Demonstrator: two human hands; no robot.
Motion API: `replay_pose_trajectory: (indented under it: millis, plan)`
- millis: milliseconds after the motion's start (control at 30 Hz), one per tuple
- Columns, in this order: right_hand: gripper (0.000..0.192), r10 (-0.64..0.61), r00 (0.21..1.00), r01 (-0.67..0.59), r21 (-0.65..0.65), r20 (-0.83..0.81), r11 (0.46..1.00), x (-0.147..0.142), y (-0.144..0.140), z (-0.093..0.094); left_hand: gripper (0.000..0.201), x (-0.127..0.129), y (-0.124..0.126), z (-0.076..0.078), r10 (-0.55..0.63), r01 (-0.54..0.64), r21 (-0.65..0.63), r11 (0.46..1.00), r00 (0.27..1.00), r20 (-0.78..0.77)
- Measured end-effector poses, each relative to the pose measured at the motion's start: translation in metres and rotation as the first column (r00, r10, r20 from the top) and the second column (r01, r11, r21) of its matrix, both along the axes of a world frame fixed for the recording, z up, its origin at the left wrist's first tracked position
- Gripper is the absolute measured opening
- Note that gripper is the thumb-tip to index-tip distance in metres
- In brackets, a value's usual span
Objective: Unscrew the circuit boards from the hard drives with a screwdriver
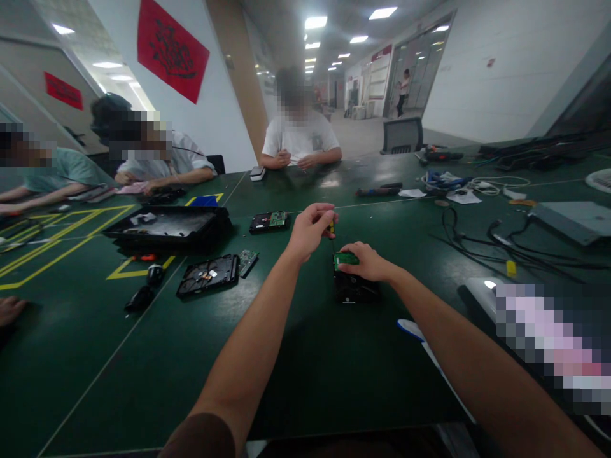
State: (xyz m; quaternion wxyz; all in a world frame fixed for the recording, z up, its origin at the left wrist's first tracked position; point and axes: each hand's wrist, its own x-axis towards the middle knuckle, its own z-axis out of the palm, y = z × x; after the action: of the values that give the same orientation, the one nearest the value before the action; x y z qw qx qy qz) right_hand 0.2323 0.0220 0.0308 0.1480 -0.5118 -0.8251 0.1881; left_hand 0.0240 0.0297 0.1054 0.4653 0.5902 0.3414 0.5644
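Note:
A black hard drive (356, 291) with a green circuit board (344, 259) lies on the dark green table in front of me. My right hand (368, 262) rests over it, its fingers gripping the drive by the board. Between the fingertips of my left hand (309, 233) is a small screwdriver (333, 224) with a yellow and black handle. It stands roughly upright, its thin shaft pointing down at the drive's far left corner. Whether the tip sits in a screw is too small to see.
Left of my arm lie an opened drive casing (209, 276), a loose circuit board (247, 262), another hard drive (268, 221) and a black tray (167, 226). A black electric screwdriver (146, 289) is further left. Cables (501, 238) and a grey metal box (570, 221) occupy the right. Several people sit around.

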Motion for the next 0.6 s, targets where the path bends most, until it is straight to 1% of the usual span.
replay_pose_trajectory:
  millis: [67, 100, 167, 267, 333, 467, 533, 600]
  plan:
    - [0.050, -0.002, 1.000, 0.002, 0.000, 0.001, 1.000, -0.0001, -0.0004, 0.0004, 0.021, 0.0010, -0.0004, 0.0010, -0.042, 0.047, -0.066, 0.997, 0.996, 0.075]
    - [0.050, 0.002, 1.000, -0.002, -0.001, 0.000, 1.000, 0.0001, -0.0004, 0.0003, 0.019, 0.0010, -0.0002, 0.0016, -0.041, 0.048, -0.083, 0.995, 0.996, 0.082]
    - [0.049, 0.010, 1.000, -0.010, -0.002, -0.007, 1.000, 0.0008, 0.0001, -0.0003, 0.016, 0.0001, 0.0009, 0.0026, 0.000, 0.005, -0.086, 0.996, 0.999, 0.051]
    - [0.047, 0.017, 1.000, -0.017, -0.002, -0.015, 1.000, 0.0017, 0.0012, -0.0018, 0.018, -0.0023, 0.0030, 0.0034, 0.073, -0.075, -0.071, 0.995, 0.997, -0.024]
    - [0.047, 0.020, 1.000, -0.020, 0.001, -0.012, 1.000, 0.0020, 0.0016, -0.0022, 0.022, -0.0036, 0.0037, 0.0033, 0.084, -0.088, -0.055, 0.995, 0.994, -0.068]
    - [0.045, 0.023, 1.000, -0.023, 0.006, -0.006, 1.000, 0.0019, 0.0014, -0.0012, 0.028, -0.0044, 0.0023, 0.0030, 0.065, -0.067, -0.009, 0.998, 0.991, -0.115]
    - [0.046, 0.022, 1.000, -0.022, -0.001, -0.008, 1.000, 0.0017, 0.0008, -0.0002, 0.031, -0.0045, 0.0006, 0.0034, 0.044, -0.047, -0.030, 0.998, 0.994, -0.105]
    - [0.047, 0.019, 1.000, -0.019, -0.007, -0.008, 1.000, 0.0014, 0.0001, 0.0007, 0.032, -0.0044, -0.0013, 0.0041, -0.003, -0.002, -0.078, 0.997, 0.998, -0.063]
